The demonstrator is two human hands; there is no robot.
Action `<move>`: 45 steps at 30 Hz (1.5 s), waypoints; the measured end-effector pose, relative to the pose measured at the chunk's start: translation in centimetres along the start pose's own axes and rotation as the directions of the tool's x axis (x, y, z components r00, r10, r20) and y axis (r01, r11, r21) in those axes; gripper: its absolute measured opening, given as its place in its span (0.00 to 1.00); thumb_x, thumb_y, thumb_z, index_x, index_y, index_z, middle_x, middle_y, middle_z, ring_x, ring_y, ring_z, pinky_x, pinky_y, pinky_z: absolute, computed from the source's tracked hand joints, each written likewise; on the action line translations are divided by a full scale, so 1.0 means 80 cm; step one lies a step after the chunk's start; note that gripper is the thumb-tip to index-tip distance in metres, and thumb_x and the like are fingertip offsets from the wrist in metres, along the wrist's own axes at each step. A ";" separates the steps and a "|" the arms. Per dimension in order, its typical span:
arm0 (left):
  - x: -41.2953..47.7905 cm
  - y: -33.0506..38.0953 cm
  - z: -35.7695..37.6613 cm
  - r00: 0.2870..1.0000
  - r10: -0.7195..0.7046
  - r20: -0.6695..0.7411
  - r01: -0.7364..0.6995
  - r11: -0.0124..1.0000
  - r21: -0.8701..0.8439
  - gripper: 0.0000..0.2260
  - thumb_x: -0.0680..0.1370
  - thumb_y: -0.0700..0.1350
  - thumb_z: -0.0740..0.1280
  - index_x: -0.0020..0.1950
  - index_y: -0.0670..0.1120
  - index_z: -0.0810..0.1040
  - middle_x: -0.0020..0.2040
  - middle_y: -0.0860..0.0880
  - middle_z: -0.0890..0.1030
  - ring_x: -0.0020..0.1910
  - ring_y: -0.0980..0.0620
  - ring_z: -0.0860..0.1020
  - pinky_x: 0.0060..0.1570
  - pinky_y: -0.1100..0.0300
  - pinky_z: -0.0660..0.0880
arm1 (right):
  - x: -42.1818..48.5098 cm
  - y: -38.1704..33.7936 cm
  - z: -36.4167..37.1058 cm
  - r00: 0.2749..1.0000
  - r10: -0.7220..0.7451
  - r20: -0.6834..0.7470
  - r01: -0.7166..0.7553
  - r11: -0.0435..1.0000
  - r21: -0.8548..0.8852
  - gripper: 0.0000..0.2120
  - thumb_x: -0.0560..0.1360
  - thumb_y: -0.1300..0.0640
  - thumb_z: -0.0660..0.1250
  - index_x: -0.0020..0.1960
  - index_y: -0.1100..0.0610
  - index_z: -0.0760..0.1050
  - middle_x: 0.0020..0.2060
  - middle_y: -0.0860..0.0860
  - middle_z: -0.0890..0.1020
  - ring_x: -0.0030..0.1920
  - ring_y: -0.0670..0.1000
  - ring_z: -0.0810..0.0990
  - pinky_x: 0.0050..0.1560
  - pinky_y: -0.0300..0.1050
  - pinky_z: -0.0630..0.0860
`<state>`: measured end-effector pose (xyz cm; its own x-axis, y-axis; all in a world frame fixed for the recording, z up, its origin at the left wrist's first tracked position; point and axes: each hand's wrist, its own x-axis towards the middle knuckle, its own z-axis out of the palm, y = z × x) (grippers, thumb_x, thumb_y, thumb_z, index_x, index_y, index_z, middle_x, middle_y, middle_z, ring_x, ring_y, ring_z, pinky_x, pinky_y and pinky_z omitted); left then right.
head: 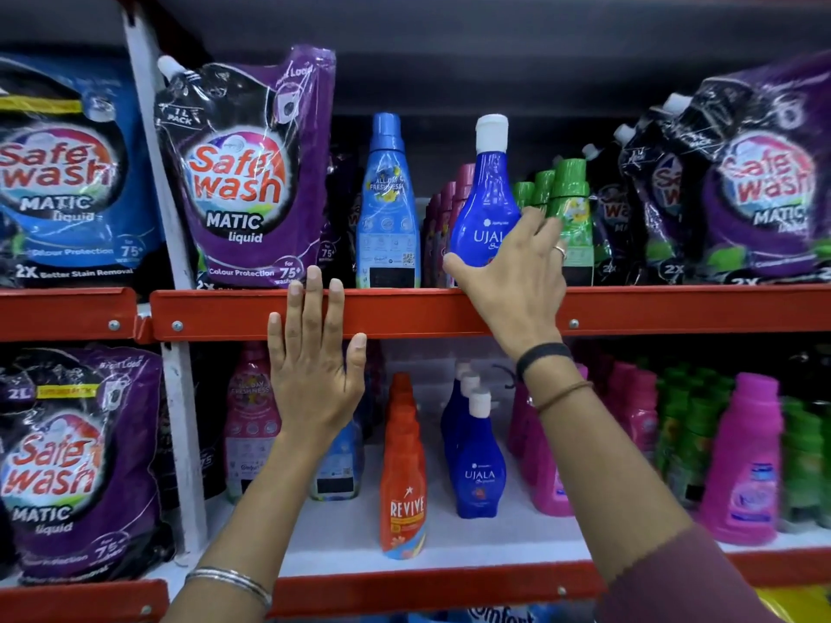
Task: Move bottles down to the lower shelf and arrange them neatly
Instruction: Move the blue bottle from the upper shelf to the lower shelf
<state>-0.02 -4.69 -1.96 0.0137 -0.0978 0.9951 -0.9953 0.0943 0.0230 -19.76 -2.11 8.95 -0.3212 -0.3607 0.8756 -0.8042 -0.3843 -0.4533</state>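
On the upper shelf's red edge (449, 310), the left hand (314, 366) rests flat, fingers spread. Just above that edge, the right hand (512, 281) wraps the base of an upright blue bottle (488, 204).

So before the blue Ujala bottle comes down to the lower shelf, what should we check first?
1. Right hand on the Ujala bottle: ok, thumb and fingers wrap its lower body.
2. Bottle lifted off the upper shelf: cannot tell, the hand hides its base.
3. White cap on: ok.
4. Left hand out of the way: ok, open and flat against the shelf's red edge, holding nothing.
5. Matching row below: ok, Ujala bottles stand in a line on the lower shelf.
6. Room in front of that row: ok, bare white shelf shows there.
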 end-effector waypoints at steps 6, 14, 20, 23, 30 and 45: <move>0.000 -0.002 -0.001 1.000 -0.002 0.013 0.002 1.000 -0.002 0.26 0.83 0.56 0.46 0.79 0.50 0.46 0.80 0.49 0.50 0.79 0.52 0.44 0.77 0.52 0.39 | -0.011 -0.002 -0.018 0.995 -0.011 -0.096 0.028 0.983 0.179 0.40 0.60 0.43 0.74 0.64 0.61 0.63 0.61 0.56 0.70 0.56 0.59 0.74 0.49 0.53 0.75; 0.001 0.000 -0.001 1.000 -0.004 0.003 0.004 1.000 -0.009 0.27 0.82 0.55 0.48 0.79 0.49 0.48 0.80 0.49 0.50 0.79 0.52 0.44 0.77 0.52 0.39 | -0.031 0.007 -0.056 0.985 0.051 -0.166 0.010 0.939 0.345 0.41 0.59 0.41 0.75 0.63 0.60 0.63 0.59 0.52 0.70 0.50 0.49 0.70 0.47 0.43 0.69; 0.001 0.002 -0.002 1.000 -0.019 0.018 0.020 1.000 -0.013 0.26 0.83 0.56 0.47 0.79 0.49 0.47 0.80 0.46 0.53 0.79 0.53 0.43 0.77 0.52 0.38 | -0.092 0.039 -0.078 0.994 0.076 -0.081 -0.039 0.923 0.382 0.40 0.56 0.40 0.76 0.60 0.56 0.64 0.53 0.46 0.68 0.50 0.48 0.73 0.47 0.43 0.73; 0.001 0.002 -0.002 1.000 -0.018 0.013 0.018 1.000 -0.001 0.26 0.83 0.56 0.46 0.79 0.49 0.47 0.80 0.45 0.53 0.79 0.54 0.43 0.77 0.53 0.38 | -0.129 0.061 -0.076 0.996 0.094 -0.012 -0.083 0.930 0.357 0.41 0.55 0.40 0.77 0.60 0.56 0.65 0.53 0.46 0.70 0.50 0.47 0.73 0.47 0.41 0.71; 0.000 0.002 0.000 1.000 -0.020 -0.016 0.020 1.000 0.006 0.26 0.83 0.55 0.48 0.79 0.51 0.45 0.80 0.45 0.53 0.79 0.54 0.42 0.76 0.51 0.39 | -0.213 0.123 -0.029 0.968 0.143 0.208 -0.188 0.958 0.215 0.41 0.57 0.43 0.78 0.63 0.55 0.65 0.54 0.48 0.71 0.53 0.51 0.74 0.45 0.43 0.70; -0.001 0.000 0.009 0.996 -0.012 -0.088 0.015 0.999 0.029 0.26 0.83 0.56 0.46 0.79 0.48 0.48 0.79 0.43 0.56 0.78 0.55 0.41 0.76 0.52 0.39 | -0.281 0.184 0.061 0.868 0.214 0.448 -0.235 0.972 -0.008 0.40 0.58 0.42 0.77 0.62 0.57 0.65 0.55 0.54 0.71 0.55 0.59 0.75 0.46 0.53 0.77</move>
<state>-0.11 -5.43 -2.09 0.0341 -0.0110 0.9994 -0.9974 0.0638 0.0347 -21.93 -3.75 -18.24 -0.2267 -0.7758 0.5888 -0.7105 -0.2818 -0.6448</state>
